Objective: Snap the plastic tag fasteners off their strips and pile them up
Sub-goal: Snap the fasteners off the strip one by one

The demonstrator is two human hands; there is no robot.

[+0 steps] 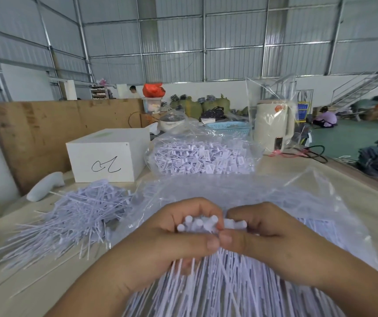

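From the head camera, both hands are close together in the middle, thumbs touching. The left hand (179, 234) and the right hand (263, 234) each grip one bunch of white tag fasteners (206, 223), its knobby ends poking up between the fingers and its long thin stems hanging down toward the person. A loose pile of fasteners (78, 213) lies on the counter (355, 202) to the left. Behind it sits a white box (108, 154). A clear bag of fasteners (204, 154) sits farther back.
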